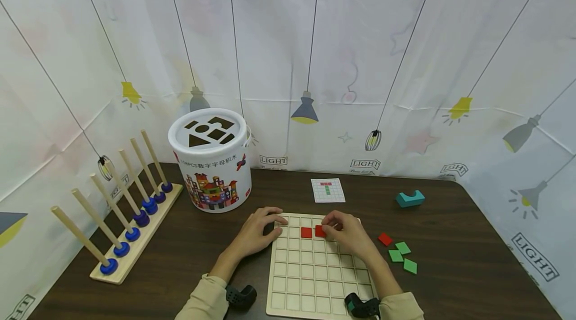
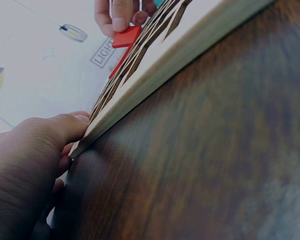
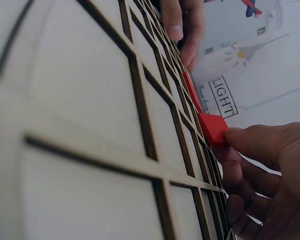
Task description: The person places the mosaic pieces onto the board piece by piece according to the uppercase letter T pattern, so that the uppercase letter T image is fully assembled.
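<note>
Between its thumb and fingers my right hand (image 1: pixel 347 232) pinches a red square tile (image 1: pixel 320 231), tilted over the upper part of a wooden grid board (image 1: pixel 307 272). In the right wrist view that red tile (image 3: pixel 213 129) leans with its lower edge close to the grid lines. One square to its left, another red tile (image 1: pixel 306 232) lies in the grid. My left hand (image 1: pixel 258 232) rests at the board's upper left corner, its thumb (image 2: pixel 72 126) touching the edge and its fingers loosely bent.
Right of the board lie a loose red tile (image 1: pixel 384 239) and several green tiles (image 1: pixel 402 248). Behind are a pattern card (image 1: pixel 335 198) and a teal arched block (image 1: pixel 410 200). A white bucket (image 1: pixel 216 160) and a pegged wooden stand (image 1: pixel 112 276) with blue rings occupy the left.
</note>
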Demonstrator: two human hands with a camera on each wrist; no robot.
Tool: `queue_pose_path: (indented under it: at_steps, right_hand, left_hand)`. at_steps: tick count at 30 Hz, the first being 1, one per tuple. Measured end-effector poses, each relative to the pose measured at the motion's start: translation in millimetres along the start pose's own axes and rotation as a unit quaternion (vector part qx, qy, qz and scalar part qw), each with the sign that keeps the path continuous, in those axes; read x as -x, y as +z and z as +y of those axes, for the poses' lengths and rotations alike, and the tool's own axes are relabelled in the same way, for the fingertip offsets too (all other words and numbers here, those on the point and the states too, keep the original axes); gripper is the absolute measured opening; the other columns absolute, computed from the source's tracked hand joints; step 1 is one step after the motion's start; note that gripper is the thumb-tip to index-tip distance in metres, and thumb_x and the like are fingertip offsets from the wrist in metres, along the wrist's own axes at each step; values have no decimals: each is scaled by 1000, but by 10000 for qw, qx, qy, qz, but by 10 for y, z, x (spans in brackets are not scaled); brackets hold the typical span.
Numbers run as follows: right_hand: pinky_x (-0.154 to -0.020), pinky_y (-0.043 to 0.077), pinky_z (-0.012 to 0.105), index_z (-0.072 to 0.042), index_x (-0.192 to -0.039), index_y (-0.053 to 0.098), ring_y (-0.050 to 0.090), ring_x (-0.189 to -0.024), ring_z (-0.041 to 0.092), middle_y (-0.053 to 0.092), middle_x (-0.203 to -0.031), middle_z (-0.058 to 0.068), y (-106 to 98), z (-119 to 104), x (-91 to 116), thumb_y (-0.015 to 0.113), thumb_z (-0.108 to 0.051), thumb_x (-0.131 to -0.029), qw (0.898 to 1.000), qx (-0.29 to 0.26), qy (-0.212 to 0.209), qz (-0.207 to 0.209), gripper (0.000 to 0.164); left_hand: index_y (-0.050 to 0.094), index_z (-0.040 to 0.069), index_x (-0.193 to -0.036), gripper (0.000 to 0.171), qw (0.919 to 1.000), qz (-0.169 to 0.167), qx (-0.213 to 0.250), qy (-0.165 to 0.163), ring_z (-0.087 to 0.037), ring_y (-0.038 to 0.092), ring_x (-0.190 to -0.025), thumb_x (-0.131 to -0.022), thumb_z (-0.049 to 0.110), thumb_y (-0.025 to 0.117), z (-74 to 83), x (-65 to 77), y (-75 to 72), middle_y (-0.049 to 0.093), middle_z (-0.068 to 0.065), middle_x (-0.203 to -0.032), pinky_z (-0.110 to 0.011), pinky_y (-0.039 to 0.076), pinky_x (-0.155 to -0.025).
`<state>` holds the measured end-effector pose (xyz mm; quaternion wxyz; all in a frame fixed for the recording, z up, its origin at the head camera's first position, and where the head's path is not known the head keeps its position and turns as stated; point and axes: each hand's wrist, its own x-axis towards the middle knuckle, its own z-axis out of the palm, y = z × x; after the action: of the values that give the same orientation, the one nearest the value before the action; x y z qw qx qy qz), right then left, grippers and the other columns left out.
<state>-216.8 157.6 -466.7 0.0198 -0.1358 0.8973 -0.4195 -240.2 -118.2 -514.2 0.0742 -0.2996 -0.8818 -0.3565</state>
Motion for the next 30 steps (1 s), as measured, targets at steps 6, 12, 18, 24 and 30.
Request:
queue_pose_path:
  at_steps: [6, 12, 18, 24, 30]
  right_hand:
    - [-60, 45, 22, -11, -94, 64, 54, -70, 13, 63, -85, 2, 1, -1, 7, 65, -14, -89, 9999, 57, -63, -54, 6]
    - [-61, 45, 22, -11, -94, 66, 55, -72, 12, 63, -84, 1, 9, 1, -1, 66, -16, -88, 9999, 96, 19, -88, 7]
    - [-61, 43, 21, -9, -96, 65, 53, -71, 12, 60, -82, 1, 12, 9, 3, 66, -16, -89, 9994, 211, -155, -206, 10]
    - [-61, 42, 22, -9, -99, 66, 52, -71, 12, 58, -83, 0, 18, 18, 11, 64, -16, -89, 9991, 217, -150, -341, 12]
    - [-61, 42, 22, -10, -98, 66, 51, -71, 12, 58, -83, 1, 8, 8, 23, 64, -15, -89, 9990, 262, -180, -322, 10]
  left_hand:
    - [68, 24, -110, 20, 10000, 30, 7, 16, -32, 46, -124, -92, 25, 61, 19, -8, -5, 53, -5, -134, -58, 34, -99]
    - [68, 24, -110, 19, 9999, 68, -20, 79, -31, 48, -122, -93, 25, 60, 11, -9, -3, 54, -4, -133, -58, 35, -97]
    - [68, 24, -110, 20, 9999, 67, -43, 99, -30, 47, -122, -93, 26, 60, 0, -13, -2, 54, -4, -133, -58, 35, -98]
    - [68, 24, -111, 20, 10000, -44, 23, -62, -30, 46, -125, -93, 28, 60, -6, -5, -5, 53, -3, -134, -59, 32, -102]
    - [68, 25, -111, 20, 10000, -11, 31, -33, -30, 46, -125, -93, 28, 59, 13, 2, -1, 53, -3, -134, -60, 32, -102]
